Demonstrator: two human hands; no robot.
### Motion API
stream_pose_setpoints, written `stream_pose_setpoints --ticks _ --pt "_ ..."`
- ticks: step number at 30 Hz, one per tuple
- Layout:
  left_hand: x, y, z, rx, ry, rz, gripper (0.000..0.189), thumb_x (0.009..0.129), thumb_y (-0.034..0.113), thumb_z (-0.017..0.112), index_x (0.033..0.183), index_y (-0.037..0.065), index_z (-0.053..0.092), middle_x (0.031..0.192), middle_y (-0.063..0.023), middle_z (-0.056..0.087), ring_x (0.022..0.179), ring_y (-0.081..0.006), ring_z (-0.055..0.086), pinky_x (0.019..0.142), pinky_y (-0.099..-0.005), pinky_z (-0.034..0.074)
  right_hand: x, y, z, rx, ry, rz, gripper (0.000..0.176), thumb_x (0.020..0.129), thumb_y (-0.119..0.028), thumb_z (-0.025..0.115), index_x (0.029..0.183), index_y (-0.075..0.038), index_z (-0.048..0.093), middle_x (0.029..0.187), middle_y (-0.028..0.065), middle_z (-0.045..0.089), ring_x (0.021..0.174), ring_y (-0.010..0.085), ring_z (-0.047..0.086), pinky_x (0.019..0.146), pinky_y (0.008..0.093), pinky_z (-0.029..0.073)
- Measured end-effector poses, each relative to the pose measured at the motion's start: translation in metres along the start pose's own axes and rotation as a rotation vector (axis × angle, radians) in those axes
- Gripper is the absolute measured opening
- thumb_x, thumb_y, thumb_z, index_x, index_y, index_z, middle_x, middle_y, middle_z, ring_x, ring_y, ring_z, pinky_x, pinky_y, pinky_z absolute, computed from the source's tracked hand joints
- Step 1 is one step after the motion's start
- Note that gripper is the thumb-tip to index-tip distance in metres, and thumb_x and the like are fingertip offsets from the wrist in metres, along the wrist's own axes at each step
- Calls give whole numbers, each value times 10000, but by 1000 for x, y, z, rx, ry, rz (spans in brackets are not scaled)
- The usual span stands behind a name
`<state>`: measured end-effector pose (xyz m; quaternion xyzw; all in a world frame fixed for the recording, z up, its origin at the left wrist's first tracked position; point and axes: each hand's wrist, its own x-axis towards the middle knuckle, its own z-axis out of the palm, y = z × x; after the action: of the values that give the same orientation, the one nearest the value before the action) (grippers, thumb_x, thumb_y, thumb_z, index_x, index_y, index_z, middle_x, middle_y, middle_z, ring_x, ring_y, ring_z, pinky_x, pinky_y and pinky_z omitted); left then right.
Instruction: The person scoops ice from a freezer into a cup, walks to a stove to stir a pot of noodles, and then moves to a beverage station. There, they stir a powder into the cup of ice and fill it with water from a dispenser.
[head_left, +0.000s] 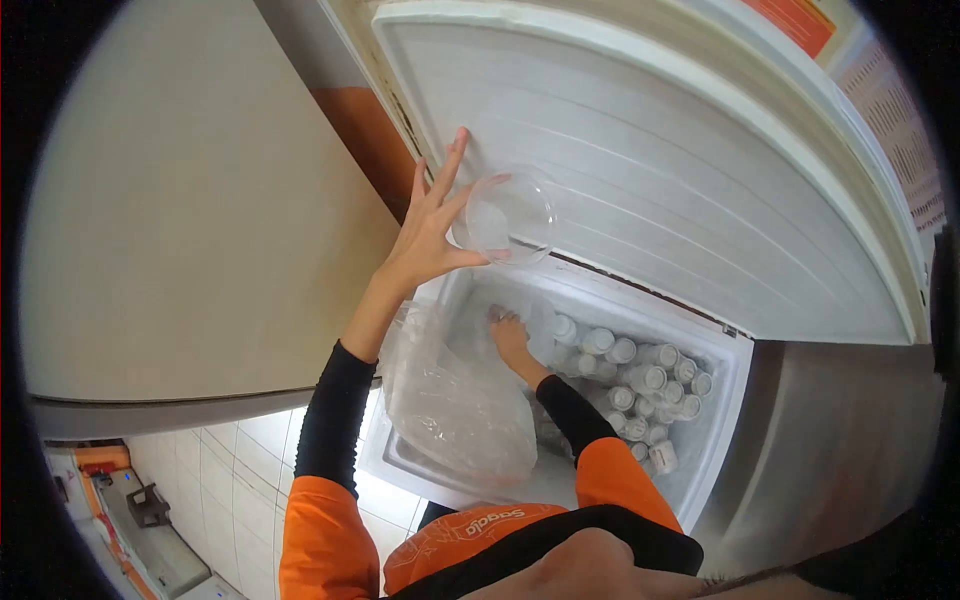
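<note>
My left hand (432,232) is raised above the rear left of an open chest freezer (735,385), its thumb and a finger gripping a clear round plastic container (525,215) by its sides. Down inside the freezer, my right hand (509,333) has its fingers curled at the left end, beside a clear plastic bag; what it holds, if anything, is hidden. The large clear bag (460,415) drapes over the freezer's left part. Several white-capped bottles (648,378) stand to the right of my right arm.
The raised white freezer lid (640,170) leans behind the opening. A large beige panel (190,210) stands on the left, and a metal surface (830,440) on the right. White floor tiles (240,480) and a counter (150,530) show at lower left.
</note>
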<state>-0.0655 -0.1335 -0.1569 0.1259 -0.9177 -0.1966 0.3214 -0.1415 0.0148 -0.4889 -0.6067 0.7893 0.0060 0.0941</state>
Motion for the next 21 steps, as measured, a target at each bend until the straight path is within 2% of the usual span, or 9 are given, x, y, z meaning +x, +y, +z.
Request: stream_pose_setpoints --ticks 2,4,8,10,14,16,17,19,21 --pt "0 -1 0 0 2 32 748 548 429 798 1215 200 549 1492 -164 61 1364 -350 122 1042 -598 85 3 2 -3 -86 26 29 413 824 -124 483 1220 -7 464 853 178 638 806 293 617 601 366 515" --pt "-3 0 2 33 -14 29 744 553 445 789 1214 202 549 1491 -166 64 1363 -351 122 1042 -600 85 6 7 9 -135 54 -79 395 821 -122 484 1199 -13 476 845 174 632 785 300 613 581 336 514" --pt "-9 -3 7 96 -50 59 714 575 539 733 1176 196 558 1490 -144 108 1359 -351 144 1027 -624 88 24 -4 41 -127 137 -222 338 793 -112 525 1120 -27 526 843 151 607 747 271 615 596 357 514" --pt "-10 -2 3 130 -105 61 704 575 540 732 1162 190 565 1492 -137 102 1362 -351 129 1026 -629 75 20 -6 63 59 -60 -373 315 806 -127 513 1104 -26 526 866 155 619 795 255 628 660 366 509" --pt "-11 -11 -2 211 -214 104 679 569 546 734 1121 179 588 1497 -110 91 1366 -347 102 1022 -648 58 -4 9 40 132 -139 -387 344 813 -180 496 1118 -28 545 885 131 639 845 236 625 631 354 509" --pt "-14 -12 0 211 -257 71 699 543 523 745 1136 188 591 1498 -114 69 1369 -350 73 1035 -630 32 4 17 10 -119 -386 -553 305 828 -173 480 1099 -56 559 888 119 636 847 241 624 673 353 505" --pt "-13 -11 0 217 -299 39 722 517 499 757 1152 196 595 1499 -118 46 1371 -354 43 1048 -611 6 4 19 10 -120 -385 -546 305 828 -173 480 1099 -56 559 888 119 636 847 241 624 673 353 505" --pt "-14 -9 2 198 -296 42 727 512 499 760 1154 202 594 1499 -119 47 1370 -357 45 1049 -611 5 13 15 10 -73 -9 -342 246 850 -171 460 1026 -79 605 902 102 635 863 235 618 710 362 500" --pt "-14 -10 1 186 -288 31 732 507 499 762 1157 208 593 1499 -120 49 1369 -359 47 1050 -610 4 34 11 45 -46 -19 -306 235 855 -176 458 993 -80 622 916 100 638 869 240 619 720 368 499"
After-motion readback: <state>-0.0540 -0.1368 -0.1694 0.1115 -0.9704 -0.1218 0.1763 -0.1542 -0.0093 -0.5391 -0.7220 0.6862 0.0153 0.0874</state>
